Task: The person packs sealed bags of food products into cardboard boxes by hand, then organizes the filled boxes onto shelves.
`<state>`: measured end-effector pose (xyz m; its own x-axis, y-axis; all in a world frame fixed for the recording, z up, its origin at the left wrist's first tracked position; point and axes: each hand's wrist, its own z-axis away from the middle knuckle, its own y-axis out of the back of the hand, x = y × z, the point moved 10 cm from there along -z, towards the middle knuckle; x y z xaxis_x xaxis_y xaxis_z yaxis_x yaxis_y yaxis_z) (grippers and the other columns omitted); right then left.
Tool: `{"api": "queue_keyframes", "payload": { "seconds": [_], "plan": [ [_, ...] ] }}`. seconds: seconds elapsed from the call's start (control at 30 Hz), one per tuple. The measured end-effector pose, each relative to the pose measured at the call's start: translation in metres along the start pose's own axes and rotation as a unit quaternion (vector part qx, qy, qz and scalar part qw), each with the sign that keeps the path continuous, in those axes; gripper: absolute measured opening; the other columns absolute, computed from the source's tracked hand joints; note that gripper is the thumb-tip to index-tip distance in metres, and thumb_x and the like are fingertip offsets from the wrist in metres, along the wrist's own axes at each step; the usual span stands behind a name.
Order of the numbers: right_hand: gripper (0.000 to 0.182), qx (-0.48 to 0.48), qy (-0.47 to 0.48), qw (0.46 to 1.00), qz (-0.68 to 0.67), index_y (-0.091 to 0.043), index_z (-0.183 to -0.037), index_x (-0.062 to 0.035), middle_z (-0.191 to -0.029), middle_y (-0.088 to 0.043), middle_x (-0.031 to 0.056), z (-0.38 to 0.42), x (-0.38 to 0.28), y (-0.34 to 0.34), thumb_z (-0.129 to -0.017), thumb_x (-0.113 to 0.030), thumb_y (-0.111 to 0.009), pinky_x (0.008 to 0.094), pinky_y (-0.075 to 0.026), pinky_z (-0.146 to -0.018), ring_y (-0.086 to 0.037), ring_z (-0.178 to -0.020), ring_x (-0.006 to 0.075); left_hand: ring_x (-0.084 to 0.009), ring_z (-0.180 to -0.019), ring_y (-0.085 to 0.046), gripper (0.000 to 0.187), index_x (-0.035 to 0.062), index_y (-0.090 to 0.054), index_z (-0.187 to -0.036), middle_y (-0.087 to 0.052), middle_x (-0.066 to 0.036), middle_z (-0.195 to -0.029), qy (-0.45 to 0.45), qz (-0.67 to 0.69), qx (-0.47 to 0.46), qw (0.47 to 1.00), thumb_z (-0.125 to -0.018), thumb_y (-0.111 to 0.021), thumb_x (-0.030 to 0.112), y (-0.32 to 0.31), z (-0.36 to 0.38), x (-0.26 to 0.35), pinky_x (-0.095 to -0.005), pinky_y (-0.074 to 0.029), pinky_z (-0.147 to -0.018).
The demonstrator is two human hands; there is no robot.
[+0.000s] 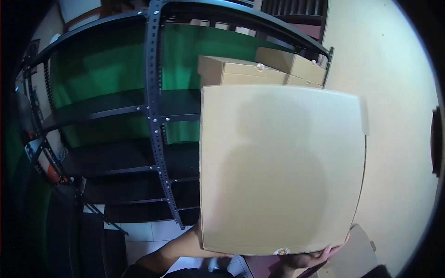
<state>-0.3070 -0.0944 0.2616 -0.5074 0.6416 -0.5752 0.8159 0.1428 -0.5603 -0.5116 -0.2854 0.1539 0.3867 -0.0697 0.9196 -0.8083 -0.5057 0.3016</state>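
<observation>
Shelving: a tall black metal rack with perforated uprights [155, 116] fills the left and middle, a green backdrop [97, 74] behind it.
Wall: a plain cream wall [394, 92] runs down the right side.
Held box: a large flat tan cardboard box [280, 169] is raised in front of the rack's right end, its broad face toward the camera, a shadow across it.
Shelved boxes: two brown cardboard cartons [259, 69] sit on the upper shelf, just behind the held box's top edge.
Left hand: the left hand [204, 243] grips the lower left corner, fingers clamped underneath.
Right hand: the right hand [320, 255] supports the lower right edge, fingertips curled onto it.
</observation>
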Motion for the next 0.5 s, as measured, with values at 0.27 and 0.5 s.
{"api": "queue_keyframes", "payload": {
  "seconds": [0.27,0.5],
  "plan": [
    [0.079,-0.187,-0.077,0.969,-0.142,-0.019,-0.137,0.0014,-0.137,-0.030,0.0172,-0.007,0.063,-0.116,-0.080,-0.043,-0.050,0.0407,-0.025,-0.104,-0.031,-0.127,0.0285,-0.0245,-0.107,-0.053,0.050,0.0015,-0.040,-0.127,-0.052,-0.011,-0.121,-0.216,0.094,0.255,0.938,-0.084,-0.060,0.017,0.109,0.007,0.061,-0.0376,-0.043,-0.091],
    [0.082,-0.324,0.114,0.930,-0.131,-0.016,-0.137,0.0015,-0.132,-0.032,0.0185,-0.094,0.043,-0.271,-0.081,-0.033,-0.064,0.0387,-0.035,-0.097,-0.038,-0.120,0.0267,-0.0195,-0.099,-0.054,0.051,-0.0036,-0.044,-0.117,-0.054,-0.014,-0.108,-0.200,-0.061,0.522,0.827,-0.077,-0.071,0.015,0.195,-0.063,0.164,-0.0313,-0.043,-0.086]
  ]
}}
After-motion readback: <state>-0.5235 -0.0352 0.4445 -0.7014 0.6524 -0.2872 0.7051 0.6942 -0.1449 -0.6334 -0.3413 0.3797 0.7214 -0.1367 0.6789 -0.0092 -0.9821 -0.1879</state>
